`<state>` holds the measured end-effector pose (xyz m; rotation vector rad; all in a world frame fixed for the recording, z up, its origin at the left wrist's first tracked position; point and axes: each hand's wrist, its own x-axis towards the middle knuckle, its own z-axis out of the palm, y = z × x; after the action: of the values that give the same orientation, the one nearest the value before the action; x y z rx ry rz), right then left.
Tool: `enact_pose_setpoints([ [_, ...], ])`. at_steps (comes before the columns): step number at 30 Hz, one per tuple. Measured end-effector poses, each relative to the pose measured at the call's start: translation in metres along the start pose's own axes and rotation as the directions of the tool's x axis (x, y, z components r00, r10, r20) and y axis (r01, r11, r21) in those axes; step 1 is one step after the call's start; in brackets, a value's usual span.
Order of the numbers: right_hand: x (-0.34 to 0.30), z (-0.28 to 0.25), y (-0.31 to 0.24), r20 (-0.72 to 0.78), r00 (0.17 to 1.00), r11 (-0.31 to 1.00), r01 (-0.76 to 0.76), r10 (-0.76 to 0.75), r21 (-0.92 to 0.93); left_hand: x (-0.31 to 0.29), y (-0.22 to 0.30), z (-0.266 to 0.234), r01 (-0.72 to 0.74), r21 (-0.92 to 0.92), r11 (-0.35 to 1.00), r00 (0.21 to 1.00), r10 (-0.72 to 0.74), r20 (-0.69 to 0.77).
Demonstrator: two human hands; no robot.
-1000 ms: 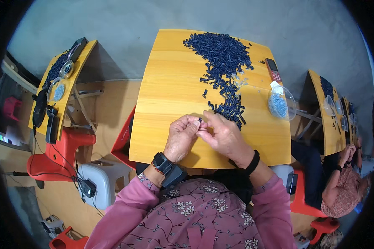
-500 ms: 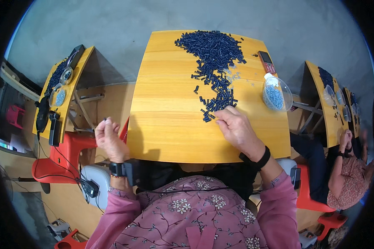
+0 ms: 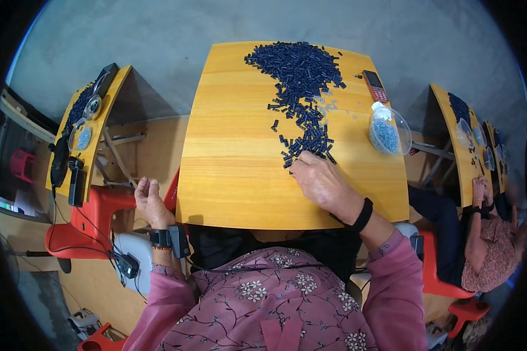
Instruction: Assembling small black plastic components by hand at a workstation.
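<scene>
My right hand (image 3: 323,184) reaches to the near end of a trail of small dark blue-black tubular pieces (image 3: 309,140). Its fingers are bent and drawn together among the nearest pieces; the fingertips are partly hidden, so what they pinch I cannot make out. The trail leads back to a large heap of the same pieces (image 3: 295,64) at the far side of the yellow wooden table (image 3: 234,175). Off the table's left edge, my left hand (image 3: 151,203) is raised with thumb and forefinger apart, and nothing shows between them.
A clear plastic tub (image 3: 386,133) of small light-blue pieces stands at the table's right edge. Behind it lies a red keypad phone (image 3: 375,86). A few clear bits (image 3: 328,105) lie beside the trail. A co-worker (image 3: 490,251) sits at another table on the right.
The small dark piece in my left fingertips is gone, and those fingers have parted. My right hand has shifted slightly left, its fingers curling onto the near pieces.
</scene>
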<state>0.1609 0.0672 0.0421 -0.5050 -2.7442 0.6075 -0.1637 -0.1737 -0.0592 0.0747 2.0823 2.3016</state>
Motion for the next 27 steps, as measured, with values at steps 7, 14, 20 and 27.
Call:
enact_pose_setpoints([
  [7,-0.004,0.000,-0.004,-0.130,0.991,0.999,-0.037,0.041,0.033,-0.068,0.073,0.058,-0.290,-0.119,0.950,0.902,0.312,0.297],
  [14,-0.033,0.002,-0.017,-0.007,0.921,0.585,-0.242,0.390,0.774,-0.139,0.079,0.102,0.135,-0.034,0.990,0.508,-0.040,0.860],
  [20,-0.038,0.003,-0.019,-0.020,0.911,0.415,-0.168,0.412,0.894,-0.174,0.078,0.132,0.266,0.020,0.964,0.289,-0.100,0.952],
  [27,-0.039,0.018,-0.026,-0.090,0.901,0.296,-0.044,0.425,0.954,-0.184,0.065,0.142,0.340,-0.044,0.939,0.294,-0.062,0.954],
])
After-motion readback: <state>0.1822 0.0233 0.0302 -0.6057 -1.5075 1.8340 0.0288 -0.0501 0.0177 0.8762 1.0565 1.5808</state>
